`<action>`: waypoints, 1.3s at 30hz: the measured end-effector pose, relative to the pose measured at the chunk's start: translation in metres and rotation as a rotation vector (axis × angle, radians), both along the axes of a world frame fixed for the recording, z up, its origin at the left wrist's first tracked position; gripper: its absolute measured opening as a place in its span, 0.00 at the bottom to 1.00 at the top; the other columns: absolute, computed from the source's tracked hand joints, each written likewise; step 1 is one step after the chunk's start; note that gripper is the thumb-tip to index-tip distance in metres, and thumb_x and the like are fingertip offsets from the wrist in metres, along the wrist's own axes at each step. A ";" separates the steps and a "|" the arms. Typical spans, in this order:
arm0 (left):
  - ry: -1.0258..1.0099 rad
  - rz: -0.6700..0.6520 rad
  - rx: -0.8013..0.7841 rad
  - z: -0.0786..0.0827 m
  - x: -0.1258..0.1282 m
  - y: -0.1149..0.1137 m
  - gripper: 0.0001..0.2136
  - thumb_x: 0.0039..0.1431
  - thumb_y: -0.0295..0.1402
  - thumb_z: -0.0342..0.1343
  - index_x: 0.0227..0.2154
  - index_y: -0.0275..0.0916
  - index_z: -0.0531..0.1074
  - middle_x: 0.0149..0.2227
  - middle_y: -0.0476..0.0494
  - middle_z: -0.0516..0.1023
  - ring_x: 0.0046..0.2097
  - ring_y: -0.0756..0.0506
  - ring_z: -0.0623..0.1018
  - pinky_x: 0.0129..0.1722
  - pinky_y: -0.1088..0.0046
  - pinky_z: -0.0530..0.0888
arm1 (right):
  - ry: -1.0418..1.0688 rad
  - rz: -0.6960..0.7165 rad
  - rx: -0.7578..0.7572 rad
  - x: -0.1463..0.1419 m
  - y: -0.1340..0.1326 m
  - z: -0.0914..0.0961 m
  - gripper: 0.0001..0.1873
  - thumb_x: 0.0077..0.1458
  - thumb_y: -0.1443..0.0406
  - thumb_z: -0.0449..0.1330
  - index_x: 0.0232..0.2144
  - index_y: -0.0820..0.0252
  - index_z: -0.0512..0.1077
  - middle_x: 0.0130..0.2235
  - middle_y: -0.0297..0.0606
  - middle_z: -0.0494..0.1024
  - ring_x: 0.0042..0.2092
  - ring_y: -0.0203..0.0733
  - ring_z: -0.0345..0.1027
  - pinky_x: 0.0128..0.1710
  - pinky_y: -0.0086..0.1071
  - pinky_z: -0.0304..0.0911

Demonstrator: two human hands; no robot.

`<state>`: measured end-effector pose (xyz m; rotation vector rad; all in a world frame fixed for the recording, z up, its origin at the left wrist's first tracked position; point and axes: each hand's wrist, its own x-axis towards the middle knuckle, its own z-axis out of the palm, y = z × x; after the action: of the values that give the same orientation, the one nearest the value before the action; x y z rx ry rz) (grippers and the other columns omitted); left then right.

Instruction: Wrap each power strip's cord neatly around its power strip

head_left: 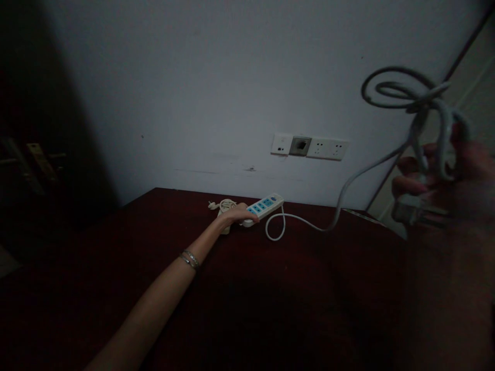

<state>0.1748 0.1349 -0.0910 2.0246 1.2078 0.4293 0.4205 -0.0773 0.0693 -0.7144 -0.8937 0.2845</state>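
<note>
My left hand (236, 214) is closed on the near end of a white power strip (266, 204) with blue socket faces, which lies on the dark red table. Raised at the right, my right hand (460, 165) is blurred but closed around the strip's looped grey-white cord (417, 103). A plug (406, 210) hangs below those fingers, its prongs pointing right. From the strip's far end the cord makes one loop on the table, then climbs to my right hand. Just behind my left hand sits a second coiled white cord (227, 204) with its own plug (212, 205), partly hidden.
A row of wall sockets (309, 147) is set in the pale wall behind the table (174, 216). At the far left stands a dark door with a brass-coloured lock plate (40, 159). A light panel (475, 87) borders the wall on the right.
</note>
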 end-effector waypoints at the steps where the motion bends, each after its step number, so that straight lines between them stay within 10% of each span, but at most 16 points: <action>1: 0.019 0.009 0.019 -0.003 0.001 0.001 0.23 0.36 0.44 0.60 0.34 0.32 0.74 0.33 0.39 0.77 0.29 0.46 0.74 0.20 0.76 0.64 | 0.029 0.032 0.008 -0.006 0.001 0.001 0.07 0.48 0.59 0.58 0.30 0.52 0.74 0.32 0.40 0.67 0.25 0.34 0.58 0.16 0.26 0.42; 39: 0.432 0.008 0.188 -0.026 0.032 -0.026 0.29 0.36 0.50 0.62 0.38 0.32 0.75 0.37 0.30 0.78 0.40 0.37 0.77 0.32 0.71 0.69 | 0.048 0.175 -0.255 -0.054 0.025 -0.010 0.14 0.53 0.61 0.52 0.41 0.56 0.70 0.27 0.32 0.69 0.22 0.32 0.57 0.20 0.29 0.51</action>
<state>0.2069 0.1093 -0.1168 2.3539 1.4750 0.1101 0.3665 -0.0528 0.0597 -0.8619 -0.8843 0.5762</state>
